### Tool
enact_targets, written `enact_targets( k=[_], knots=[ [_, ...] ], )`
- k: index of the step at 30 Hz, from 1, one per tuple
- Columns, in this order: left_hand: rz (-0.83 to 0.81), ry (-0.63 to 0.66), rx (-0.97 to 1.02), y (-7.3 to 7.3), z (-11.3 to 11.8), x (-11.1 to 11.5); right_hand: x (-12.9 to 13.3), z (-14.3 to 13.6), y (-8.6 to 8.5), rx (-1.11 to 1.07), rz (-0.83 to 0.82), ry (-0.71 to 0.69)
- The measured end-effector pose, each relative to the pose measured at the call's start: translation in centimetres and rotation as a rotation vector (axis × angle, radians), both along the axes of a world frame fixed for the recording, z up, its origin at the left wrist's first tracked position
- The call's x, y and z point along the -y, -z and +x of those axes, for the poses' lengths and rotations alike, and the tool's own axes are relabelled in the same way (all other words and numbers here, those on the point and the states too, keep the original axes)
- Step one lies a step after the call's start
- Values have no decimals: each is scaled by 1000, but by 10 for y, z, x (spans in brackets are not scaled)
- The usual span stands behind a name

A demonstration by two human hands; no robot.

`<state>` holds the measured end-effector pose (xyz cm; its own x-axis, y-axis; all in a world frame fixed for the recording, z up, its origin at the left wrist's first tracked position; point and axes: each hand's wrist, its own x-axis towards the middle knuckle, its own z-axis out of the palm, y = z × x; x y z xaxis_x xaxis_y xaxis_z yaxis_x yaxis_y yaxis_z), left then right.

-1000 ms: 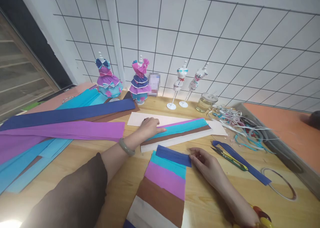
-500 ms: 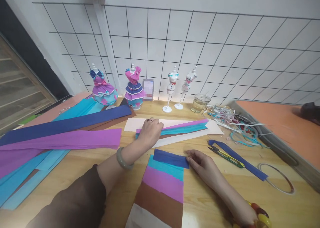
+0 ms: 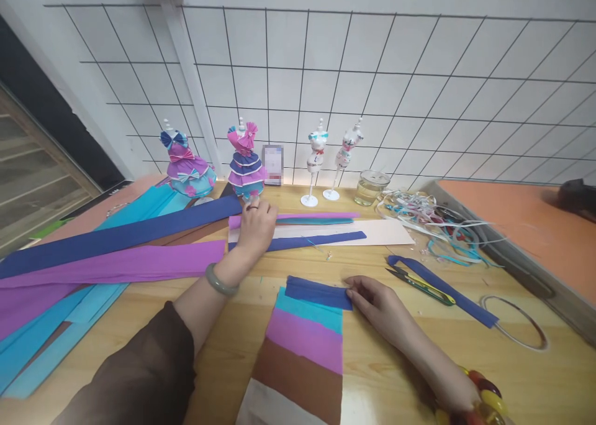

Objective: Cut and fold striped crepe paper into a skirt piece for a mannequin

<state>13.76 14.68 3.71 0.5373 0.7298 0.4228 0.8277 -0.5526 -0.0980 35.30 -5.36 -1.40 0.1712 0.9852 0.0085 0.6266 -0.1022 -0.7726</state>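
Leftward and away goes the left hand (image 3: 255, 229), taking the layered strips (image 3: 316, 218) along, and a narrow navy strip (image 3: 321, 240) now shows where they lay. Closest of all, one striped panel (image 3: 298, 366) lies flat on the wooden table (image 3: 391, 363); five bands in view, white, brown, purple, turquoise and, at its far end, a navy piece (image 3: 319, 292) set slightly askew and jutting out to the right. Right hand (image 3: 379, 307) is there, thumb and finger pinched on that jutting end! Off to its right, one pair of snips (image 3: 421, 286) beside one navy band (image 3: 447, 291) and one hoop (image 3: 544, 332). Further up, left hand on those strips, purple above turquoise, over one pale board (image 3: 386, 231); its fingertips are hidden, so whether they grip, I can't tell. Out left, one long navy length (image 3: 139, 229) beyond a purple one (image 3: 153, 261). At the back, four little dress forms: two in ruffles (image 3: 189, 167), two white ones on stands (image 3: 318, 148), then one glass (image 3: 371, 190) of pale liquid near a ribbon tangle (image 3: 416, 207).
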Motion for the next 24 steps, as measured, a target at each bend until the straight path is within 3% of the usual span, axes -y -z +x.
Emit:
enact_targets(
  k=[5,9,13,17,24],
  knots=[
    [-139,97,-52,18,6,3,1,-2,2,24,26,8],
    [-182,225,-54,18,11,11,2,3,-1,68,81,60],
    [-233,392,-81,20,13,16,5,23,-7,151,150,200],
    [-245,388,-123,27,14,12,5,34,-5,189,172,243],
    [-221,395,-156,34,14,10,-7,13,-6,247,110,97]
  ],
)
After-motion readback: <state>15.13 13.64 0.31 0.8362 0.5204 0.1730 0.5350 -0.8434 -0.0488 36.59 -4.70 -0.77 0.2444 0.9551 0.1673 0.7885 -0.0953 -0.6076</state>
